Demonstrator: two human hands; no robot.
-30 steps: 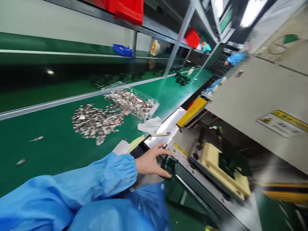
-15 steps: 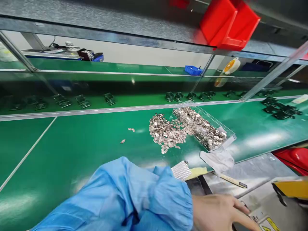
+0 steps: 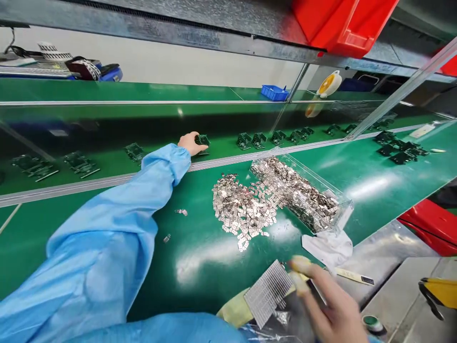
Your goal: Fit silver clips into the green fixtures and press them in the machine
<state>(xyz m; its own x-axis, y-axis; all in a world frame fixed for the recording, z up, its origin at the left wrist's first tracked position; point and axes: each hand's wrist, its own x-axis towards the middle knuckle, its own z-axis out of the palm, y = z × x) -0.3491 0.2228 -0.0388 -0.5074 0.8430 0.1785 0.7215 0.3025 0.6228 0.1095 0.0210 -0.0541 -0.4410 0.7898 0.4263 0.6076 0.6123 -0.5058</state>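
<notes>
My left hand (image 3: 190,143) reaches to the back lane, its thumb and fingers closed around a small green circuit board (image 3: 203,140). At the lower right, my right hand (image 3: 332,305) is blurred, with two fingers stretched out and slightly apart. Pale yellowish covers sit on those fingertips. They are beside a ridged metal plate (image 3: 268,293), which lies tilted over a yellow pad (image 3: 233,307). Nothing shows between these fingers. A pile of small silvery metal pieces (image 3: 243,205) lies in the middle of the green bench, spilling from a clear tray (image 3: 342,216).
More boards (image 3: 134,152) stand along the back lane, and dark boards (image 3: 402,147) cluster at the right. A white cloth or glove (image 3: 330,247) lies near a cutter-like tool (image 3: 355,276). A red bin (image 3: 346,28) overhangs from the shelf. A metal rail (image 3: 228,164) edges the lane.
My left hand has moved from the lower right to the back lane and now holds a board in the former gap. My right hand has come into view. The view has shifted.
</notes>
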